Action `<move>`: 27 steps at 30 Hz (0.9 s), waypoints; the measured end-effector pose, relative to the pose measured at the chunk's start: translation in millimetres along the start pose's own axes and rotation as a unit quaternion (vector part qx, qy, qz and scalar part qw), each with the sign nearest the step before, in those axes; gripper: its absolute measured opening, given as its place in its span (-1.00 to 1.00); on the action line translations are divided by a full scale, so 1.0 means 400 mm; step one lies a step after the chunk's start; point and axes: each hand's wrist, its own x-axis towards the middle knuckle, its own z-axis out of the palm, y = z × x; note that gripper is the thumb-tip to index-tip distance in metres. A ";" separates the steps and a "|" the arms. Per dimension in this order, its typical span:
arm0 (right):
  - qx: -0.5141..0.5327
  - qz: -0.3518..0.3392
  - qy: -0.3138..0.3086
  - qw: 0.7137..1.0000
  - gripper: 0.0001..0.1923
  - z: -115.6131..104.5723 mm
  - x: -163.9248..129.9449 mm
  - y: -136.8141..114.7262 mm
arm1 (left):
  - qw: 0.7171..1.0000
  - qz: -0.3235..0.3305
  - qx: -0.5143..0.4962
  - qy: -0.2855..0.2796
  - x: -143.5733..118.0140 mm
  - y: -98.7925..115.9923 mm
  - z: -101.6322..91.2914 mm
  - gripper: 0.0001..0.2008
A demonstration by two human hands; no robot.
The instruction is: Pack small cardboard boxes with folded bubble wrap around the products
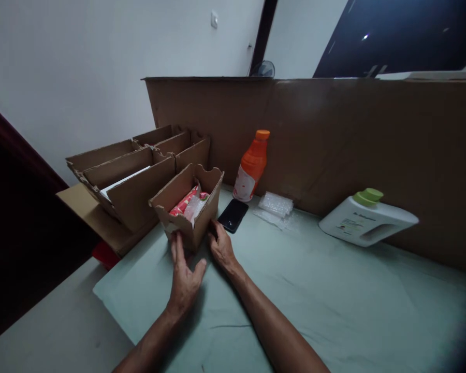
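Note:
A small open cardboard box (204,217) stands on the pale green sheet (334,300), with red packets and a clear wrapped item (188,203) inside. My left hand (184,274) lies flat on the sheet, fingers spread, its fingertips at the box's near corner. On the other side, my right hand (221,246) rests with its fingers against the box's right side wall. Neither hand holds anything.
A row of larger open cardboard boxes (135,173) stands at the left. A black phone (233,215), an orange bottle (251,168), a bubble-wrap piece (275,205) and a white jug with a green cap (367,220) lie before a tall cardboard wall (373,140).

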 end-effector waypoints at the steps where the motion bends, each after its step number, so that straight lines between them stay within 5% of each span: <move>1: 0.001 -0.003 0.002 1.000 -0.45 0.002 -0.006 0.002 | 1.000 -0.001 -0.010 -0.002 0.027 0.005 0.017 -0.14; 10: 0.020 -0.005 0.020 1.000 -0.52 -0.002 -0.016 0.012 | 0.999 -0.025 0.028 0.020 0.314 0.013 0.188 -0.15; 14: 0.025 0.008 0.022 0.999 -0.54 -0.001 -0.016 0.014 | 0.999 -0.033 0.027 0.020 0.371 0.001 0.206 -0.18; 17: 0.035 0.012 0.017 0.999 -0.55 -0.006 -0.018 0.012 | 0.999 -0.038 0.023 0.001 0.317 -0.018 0.173 -0.24; 23: 0.031 0.034 -0.005 0.999 -0.60 -0.008 -0.002 -0.011 | 0.993 -0.075 0.008 -0.088 0.068 -0.052 0.083 -0.26; 27: -0.009 0.071 -0.035 0.997 -0.65 -0.025 -0.018 -0.060 | 0.985 -0.067 0.085 -0.138 -0.013 -0.043 0.046 -0.20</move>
